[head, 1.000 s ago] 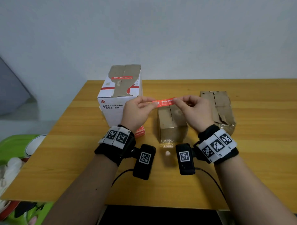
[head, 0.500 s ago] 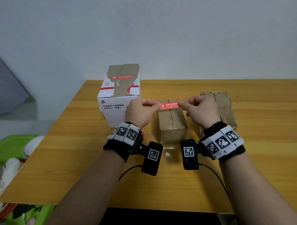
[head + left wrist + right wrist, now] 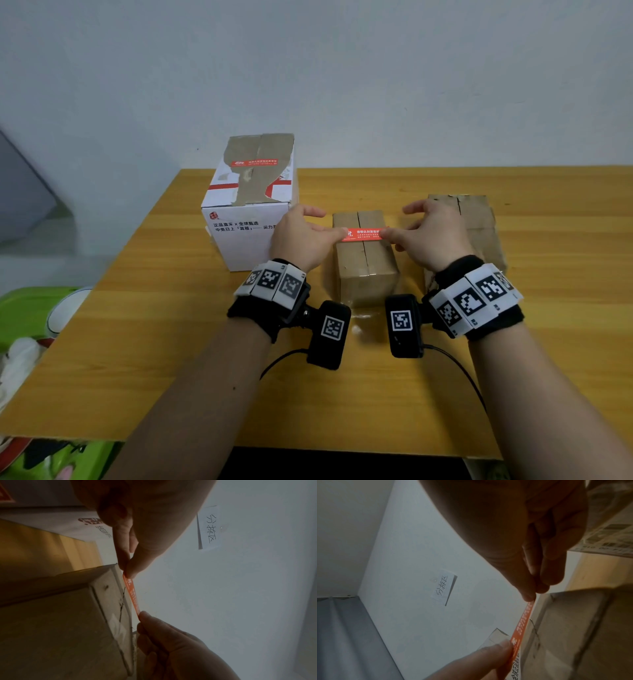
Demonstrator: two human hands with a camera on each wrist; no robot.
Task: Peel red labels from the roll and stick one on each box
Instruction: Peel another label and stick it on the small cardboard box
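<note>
A red label (image 3: 364, 234) is stretched flat between both hands, just over the top seam of the middle brown box (image 3: 363, 267). My left hand (image 3: 340, 234) pinches its left end and my right hand (image 3: 387, 234) pinches its right end. In the left wrist view the label (image 3: 133, 593) runs from my left hand (image 3: 127, 573) close along the box top (image 3: 109, 601), with a thin gap still showing. The right wrist view shows the same label (image 3: 522, 626) beside the box edge (image 3: 544, 615). The white box (image 3: 250, 219) carries a red label (image 3: 254, 162) on top. No label is visible on the right brown box (image 3: 476, 222).
The three boxes stand in a row on a wooden table (image 3: 171, 342) against a pale wall. Green items and a white bowl (image 3: 65, 308) lie beyond the table's left edge. A handwritten paper note (image 3: 443, 588) hangs on the wall. Camera cables trail near the front edge.
Both hands have carried the stretched label down and forward, from above the middle box's near part to just over its top. The grip on both ends is unchanged.
</note>
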